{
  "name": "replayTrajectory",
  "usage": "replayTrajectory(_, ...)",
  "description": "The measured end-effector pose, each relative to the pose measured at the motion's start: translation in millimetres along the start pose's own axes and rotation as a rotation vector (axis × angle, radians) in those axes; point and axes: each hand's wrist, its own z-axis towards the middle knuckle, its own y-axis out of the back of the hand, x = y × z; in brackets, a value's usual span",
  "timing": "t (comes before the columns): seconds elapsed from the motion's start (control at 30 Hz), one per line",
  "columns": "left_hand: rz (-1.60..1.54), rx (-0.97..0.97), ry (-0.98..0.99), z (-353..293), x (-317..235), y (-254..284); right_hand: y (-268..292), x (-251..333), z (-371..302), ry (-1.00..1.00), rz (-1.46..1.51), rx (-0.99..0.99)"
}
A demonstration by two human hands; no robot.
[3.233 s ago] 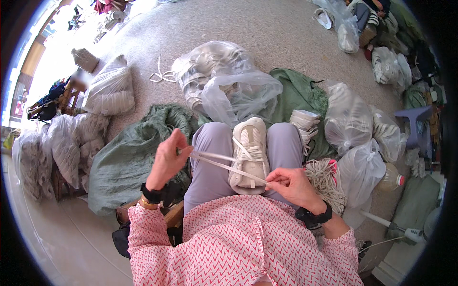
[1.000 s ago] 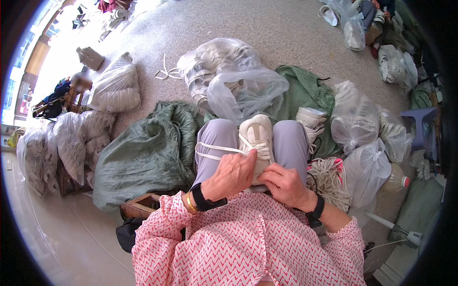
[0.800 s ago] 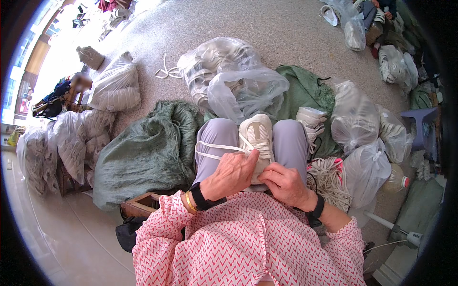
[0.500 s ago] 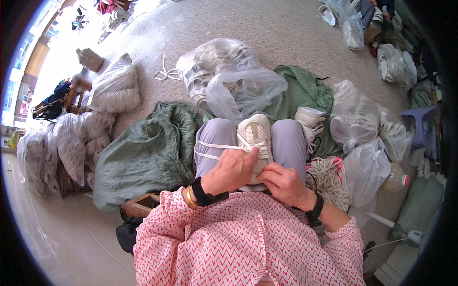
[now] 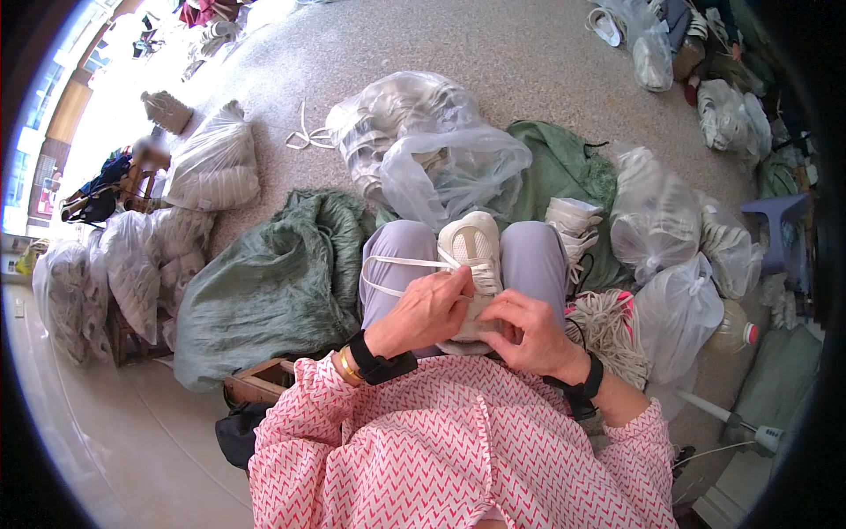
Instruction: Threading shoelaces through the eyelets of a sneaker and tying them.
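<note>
A cream lace-up sneaker (image 5: 474, 236) rests between my knees, its toe pointing away from me. A pale shoelace (image 5: 388, 261) loops from its eyelets out over my left knee. My left hand (image 5: 426, 305) is closed over the shoe's left side, pinching the shoelace near the upper eyelets. At the shoe's tongue and opening, my right hand (image 5: 529, 331) has its fingers curled and the thumb bent in. Whatever lies between those fingertips is too small to make out. Both hands hide the shoe's heel end in part.
Ahead is a clear plastic bag (image 5: 405, 119) of shoes. Green sacking (image 5: 260, 286) lies left of my knees. On the right are stacked shoes (image 5: 573, 227), a bundle of laces (image 5: 608, 331) and more filled bags (image 5: 677, 309). A purple stool (image 5: 775, 220) stands farther right.
My left hand has shifted slightly left, still on the lace. My right hand's fingers have spread a little and moved slightly, showing more space between thumb and forefinger. The shoe has stayed put.
</note>
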Motion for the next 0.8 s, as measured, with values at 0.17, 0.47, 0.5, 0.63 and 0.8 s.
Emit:
replayTrajectory(0.17, 0.077, -0.078, 0.035, -1.4, 1.4, -10.2, -7.8, -19.3, 5.8, 0.152, -0.252, -0.238)
replayTrajectory(0.47, 0.152, -0.086, 0.146, 4.9, -11.4, -9.2, -8.5, -18.8, 20.6, 0.054, -0.444, -0.117)
replayTrajectory(0.5, 0.151, -0.088, 0.144, 4.9, -10.1, -9.1, -7.9, -19.1, 22.6, 0.055, -0.448, -0.117)
replayTrajectory(0.63, 0.086, -0.115, 0.044, 2.7, -4.9, 1.5, -1.5, -20.0, 19.3, -0.008, -0.498, -0.039)
replayTrajectory(0.8, 0.064, -0.062, 0.095, -10.1, -6.2, 36.5, 52.4, 0.2, -3.1, -0.157, -0.199, 0.085)
